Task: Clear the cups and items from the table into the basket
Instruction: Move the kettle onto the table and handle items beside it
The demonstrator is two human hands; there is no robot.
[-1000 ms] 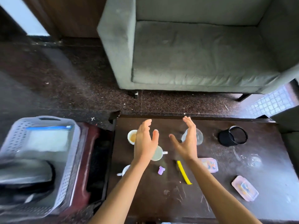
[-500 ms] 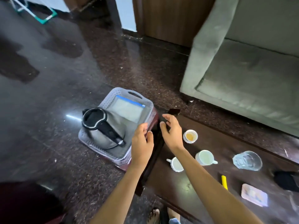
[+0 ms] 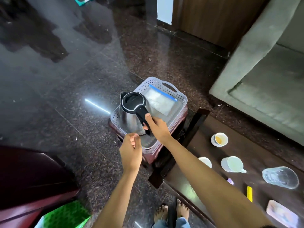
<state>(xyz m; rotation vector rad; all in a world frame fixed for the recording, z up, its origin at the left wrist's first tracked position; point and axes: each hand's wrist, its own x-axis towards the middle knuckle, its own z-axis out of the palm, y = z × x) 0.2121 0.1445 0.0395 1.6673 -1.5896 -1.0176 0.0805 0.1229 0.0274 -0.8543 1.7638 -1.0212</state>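
L hand (image 3: 131, 153) hovered loosely curled, empty, just beside basket's near corner. Steel electric kettle w/ black lid and handle (image 3: 130, 111) sat in pale perforated plastic basket (image 3: 180, 96), w/ clear blue-zip bag (image 3: 160, 101); basket on dark red stool (image 3: 153, 153). R hand (image 3: 157, 127) closed round kettle handle. Dark wooden table (image 3: 246, 145) uncleared: three white cups (image 3: 219, 139), overturned clear glass (image 3: 280, 177), yellow stick (image 3: 249, 193), pink lidded box (image 3: 282, 212). Judged: task barely begun; no cup in basket. No legible writing or brand.
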